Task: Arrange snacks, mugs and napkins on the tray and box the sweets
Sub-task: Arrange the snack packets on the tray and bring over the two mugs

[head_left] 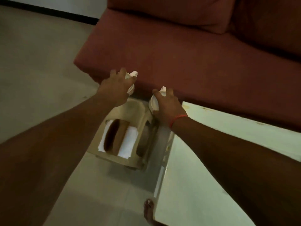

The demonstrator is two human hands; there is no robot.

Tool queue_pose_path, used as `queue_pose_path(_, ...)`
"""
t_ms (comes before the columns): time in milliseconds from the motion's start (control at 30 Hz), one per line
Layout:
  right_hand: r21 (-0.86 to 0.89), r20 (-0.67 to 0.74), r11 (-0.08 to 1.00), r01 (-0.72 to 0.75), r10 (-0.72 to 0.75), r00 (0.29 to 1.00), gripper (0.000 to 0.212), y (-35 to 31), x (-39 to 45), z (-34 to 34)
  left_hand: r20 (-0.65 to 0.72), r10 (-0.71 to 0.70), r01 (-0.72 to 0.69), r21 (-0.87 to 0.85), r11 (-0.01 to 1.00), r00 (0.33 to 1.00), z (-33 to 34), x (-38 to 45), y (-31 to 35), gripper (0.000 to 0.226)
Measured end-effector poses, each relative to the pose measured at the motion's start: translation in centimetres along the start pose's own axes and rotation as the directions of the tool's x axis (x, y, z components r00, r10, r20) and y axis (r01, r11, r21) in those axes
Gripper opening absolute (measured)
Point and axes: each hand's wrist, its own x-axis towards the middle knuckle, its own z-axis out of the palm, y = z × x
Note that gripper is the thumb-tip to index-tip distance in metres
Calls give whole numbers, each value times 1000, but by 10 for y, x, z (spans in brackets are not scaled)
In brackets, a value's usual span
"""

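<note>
My left hand (pixel 116 88) grips a white mug (pixel 131 75) from above, held in the air in front of the sofa edge. My right hand (pixel 167 106) grips a second white mug (pixel 154 104), a little lower and to the right, above the far end of a beige plastic stool (pixel 130 111). On the stool lie white napkins (pixel 128 144) with a brown flat object (pixel 116 137) across them. Most of each mug is hidden by my fingers.
A red sofa (pixel 179 51) fills the far side. A pale glass-topped table (pixel 203 168) stands at the right, its edge close to the stool. A bare foot (pixel 149 211) is on the tiled floor (pixel 32 62) near the table's corner.
</note>
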Motion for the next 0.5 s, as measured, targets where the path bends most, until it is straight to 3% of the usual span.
queue_pose_path(133,115,-64,970,-214,222,973,76,80,-63,-33,28,178,-180,84,980,984,-36,15,89,78)
queue_pose_path(267,271,-51,867,-419,447,893,76,156,-130,-49,24,334,-335,65,940,942,-60,23,202,75)
queue_pose_path(500,396,-18,688,-609,668,744,74,266,-249,-61,36,573,-574,50,817,819,-73,20,402,67)
